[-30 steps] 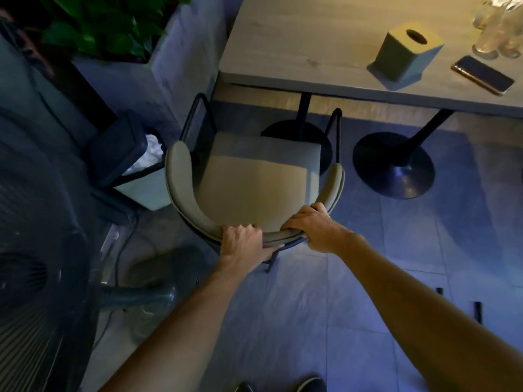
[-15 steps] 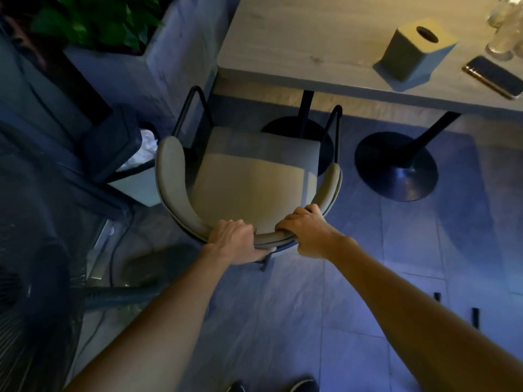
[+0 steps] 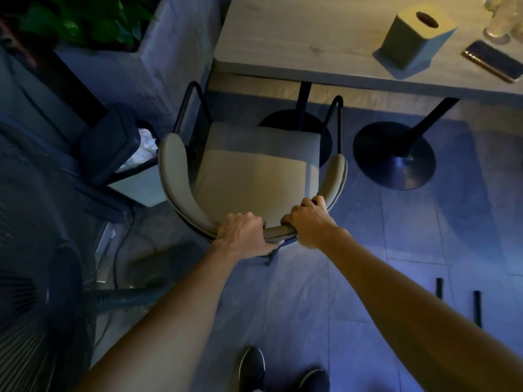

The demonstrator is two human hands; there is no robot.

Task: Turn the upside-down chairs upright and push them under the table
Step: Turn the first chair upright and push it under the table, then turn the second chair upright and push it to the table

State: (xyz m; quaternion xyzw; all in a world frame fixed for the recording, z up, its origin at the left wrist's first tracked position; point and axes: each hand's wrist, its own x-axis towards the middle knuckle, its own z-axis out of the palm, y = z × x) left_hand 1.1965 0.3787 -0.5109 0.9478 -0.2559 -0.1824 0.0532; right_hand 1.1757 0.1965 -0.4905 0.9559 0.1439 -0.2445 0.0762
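Note:
A beige padded chair (image 3: 254, 179) with a curved backrest and black metal legs stands upright on the tiled floor, facing the wooden table (image 3: 311, 38). Its front edge lies just short of the table's near edge. My left hand (image 3: 243, 233) grips the middle of the backrest's top rail. My right hand (image 3: 308, 219) grips the same rail a little to the right. Two black pedestal bases (image 3: 393, 157) stand under the table, one partly hidden behind the chair's seat.
A lidded bin (image 3: 124, 154) with white waste stands left of the chair, beside a concrete planter (image 3: 169, 52). A large floor fan (image 3: 34, 278) fills the left. On the table are a tissue box (image 3: 413, 35), a phone (image 3: 492, 60) and glasses. Two black legs (image 3: 458, 304) stick up at right.
The chair has slid a little forward toward the table with both hands still on the backrest, and my feet have come into view at the bottom.

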